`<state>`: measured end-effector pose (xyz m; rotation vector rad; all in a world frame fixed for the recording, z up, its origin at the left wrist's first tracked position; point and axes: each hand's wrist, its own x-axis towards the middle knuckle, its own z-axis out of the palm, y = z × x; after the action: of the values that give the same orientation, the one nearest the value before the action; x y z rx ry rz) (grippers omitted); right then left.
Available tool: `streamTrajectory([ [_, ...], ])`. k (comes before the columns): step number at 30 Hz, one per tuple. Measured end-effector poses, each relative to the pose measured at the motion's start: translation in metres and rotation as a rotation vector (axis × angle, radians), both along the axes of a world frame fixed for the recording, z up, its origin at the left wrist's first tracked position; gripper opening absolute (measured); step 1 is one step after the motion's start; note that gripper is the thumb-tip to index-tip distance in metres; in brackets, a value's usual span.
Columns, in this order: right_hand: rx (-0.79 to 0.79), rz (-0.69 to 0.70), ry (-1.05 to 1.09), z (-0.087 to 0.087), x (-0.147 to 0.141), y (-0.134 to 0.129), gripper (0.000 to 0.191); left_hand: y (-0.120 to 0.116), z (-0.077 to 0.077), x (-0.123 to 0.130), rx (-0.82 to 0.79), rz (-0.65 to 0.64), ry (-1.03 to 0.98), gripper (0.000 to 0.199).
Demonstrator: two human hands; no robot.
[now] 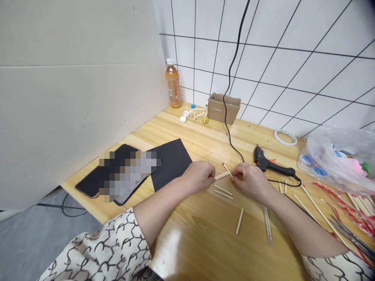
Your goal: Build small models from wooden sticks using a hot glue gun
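My left hand [199, 176] is closed, its fingertips pinching the near end of a pale wooden stick piece [222, 176] that seems to be doubled or to have two sticks side by side. My right hand [249, 178] pinches the lower end of a short wooden stick with a red tip [226, 168]. The two pieces meet between my hands, just above the table; whether they are joined, I cannot tell. Below them lie two short cut sticks [223, 192], with a third stick [239, 221] nearer to me. A clear glue stick [267, 226] rests below my right hand.
A black hot glue gun [271, 164] lies to the right, its cable trailing. Scissors [351, 234], red wrappers and a plastic bag [336, 156] are far right. Phones [107, 169] and a black sheet [170, 164] lie left. A bottle [174, 88], cardboard box [221, 109] and stick model [195, 113] stand behind.
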<state>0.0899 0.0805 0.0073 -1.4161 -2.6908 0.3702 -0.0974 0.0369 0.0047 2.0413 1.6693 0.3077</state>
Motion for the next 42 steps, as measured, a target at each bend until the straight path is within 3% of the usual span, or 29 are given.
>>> streamTrajectory([
  [8,0.046,-0.105,-0.16,0.003,-0.006,-0.007,0.016,-0.001,0.001,0.0,-0.001,0.003,0.01,0.014],
  [17,0.207,-0.005,-0.287,0.006,-0.006,-0.011,0.019,-0.002,0.004,0.001,-0.012,-0.005,0.036,0.016],
  [27,0.029,-0.028,-0.06,0.003,-0.001,-0.004,0.012,-0.002,0.004,0.002,-0.014,-0.009,0.04,0.015],
  [42,-0.011,-0.172,-0.083,-0.001,-0.006,-0.001,0.011,-0.003,0.007,0.003,-0.015,-0.002,0.051,0.013],
])
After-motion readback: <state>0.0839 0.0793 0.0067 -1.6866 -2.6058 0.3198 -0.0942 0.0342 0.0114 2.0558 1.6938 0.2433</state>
